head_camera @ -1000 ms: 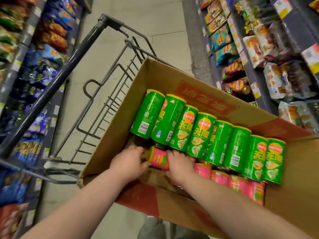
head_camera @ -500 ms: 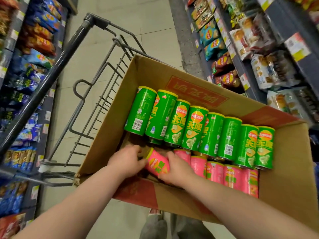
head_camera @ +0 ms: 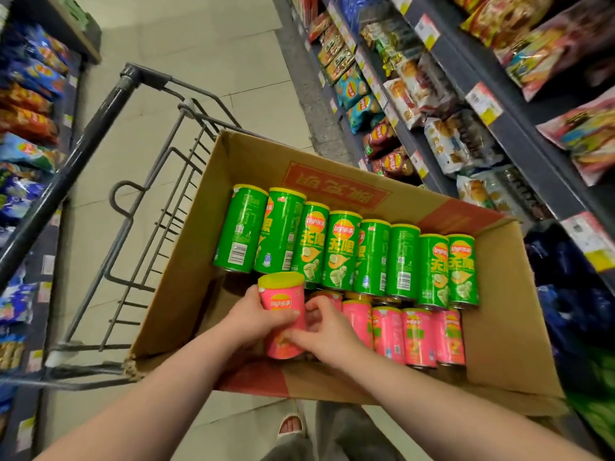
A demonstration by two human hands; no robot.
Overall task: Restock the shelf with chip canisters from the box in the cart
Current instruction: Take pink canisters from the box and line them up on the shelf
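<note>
Can: the pink can (head_camera: 283,299) is raised over the near-left part of the box (head_camera: 186,261), yellow lid pointing toward the far wall and its base just above the box's near wall.
Left hand: the left hand (head_camera: 253,317) is wrapped round the can's middle, fingers across the front.
Right hand: the right hand (head_camera: 327,331) is curled against the can's lower right side, pinching and steadying it.
Box: it sits in the cart (head_camera: 149,181); green cans (head_camera: 342,257) lie along its far side and a pink row (head_camera: 416,337) along its near side.
Shelf: the shelf (head_camera: 466,78) right of the box shows snack bags; I see no can slot.
Handling: probably a light, stiff tube with a glossy, slightly slippery wrap and brittle contents. Grip round the middle, not by the lid, and don't squeeze hard.
Change: half a second ago the can lay tilted low at the left end of the pink row; now it is lifted out and nearly on end.
</note>
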